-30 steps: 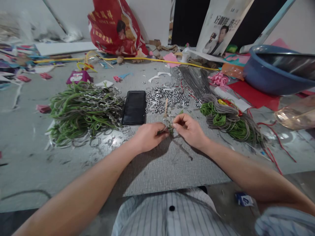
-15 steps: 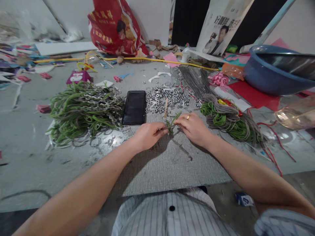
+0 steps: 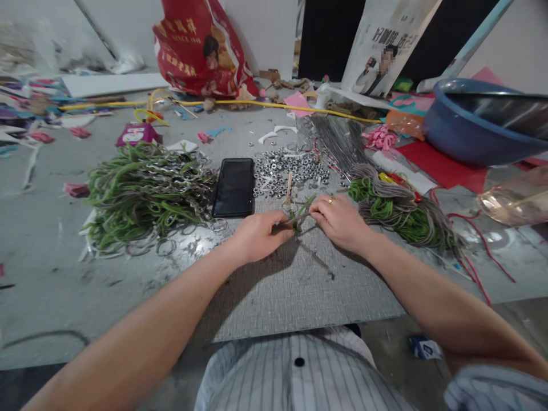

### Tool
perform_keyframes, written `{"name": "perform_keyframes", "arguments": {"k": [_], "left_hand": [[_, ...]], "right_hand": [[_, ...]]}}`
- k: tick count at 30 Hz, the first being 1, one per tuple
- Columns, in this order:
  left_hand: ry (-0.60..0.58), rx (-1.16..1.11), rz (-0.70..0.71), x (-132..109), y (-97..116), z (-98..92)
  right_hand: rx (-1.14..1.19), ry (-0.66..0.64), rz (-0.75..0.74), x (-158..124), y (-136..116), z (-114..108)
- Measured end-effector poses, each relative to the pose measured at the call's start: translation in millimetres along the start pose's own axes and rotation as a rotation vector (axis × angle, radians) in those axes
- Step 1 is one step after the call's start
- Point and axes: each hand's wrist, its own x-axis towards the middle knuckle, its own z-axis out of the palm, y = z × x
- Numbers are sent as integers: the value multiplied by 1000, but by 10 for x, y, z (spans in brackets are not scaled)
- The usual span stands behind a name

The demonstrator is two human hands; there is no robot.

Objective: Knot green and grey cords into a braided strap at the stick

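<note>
Over the middle of the table, my left hand (image 3: 264,235) pinches a green and grey cord (image 3: 299,222) between thumb and fingers. Opposite it, my right hand (image 3: 338,221), with a ring on one finger, is closed on a grey strand of the same cord. The strand runs taut between the hands, and one grey end trails on the table below them. Just beyond my fingers lie a small wooden stick (image 3: 290,185) and a spread of metal nuts or rings (image 3: 278,168). What my fingertips cover is hidden.
Left stands a black phone (image 3: 233,187) beside a heap of green and grey cords (image 3: 141,194). To the right lie bundled cords (image 3: 406,211), grey strands (image 3: 340,137) and a blue basin (image 3: 462,128). A red bag (image 3: 197,51) stands at the back.
My right hand has shifted slightly to the right, away from the left, drawing out the grey strand. The left hand stays nearly in place.
</note>
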Motion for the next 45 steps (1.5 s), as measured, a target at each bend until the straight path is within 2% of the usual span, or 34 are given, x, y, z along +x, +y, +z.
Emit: {"name": "perform_keyframes", "arguments": {"k": [3, 6, 13, 24, 32, 37, 45], "left_hand": [[64, -111, -39, -24, 21, 1], [101, -184, -8, -26, 7, 15], [139, -104, 135, 15, -69, 68], [196, -94, 102, 34, -77, 83], [148, 101, 90, 30, -74, 120], [97, 203, 51, 17, -25, 114], [59, 309, 51, 3, 2, 110]], "right_hand": [[73, 9, -10, 4, -57, 17], [107, -1, -42, 14, -133, 39], [146, 1, -96, 34, -220, 67], [153, 25, -53, 23, -210, 85], [62, -72, -104, 8, -201, 125], [81, -55, -199, -1, -174, 115], [-69, -17, -331, -12, -217, 65]]}}
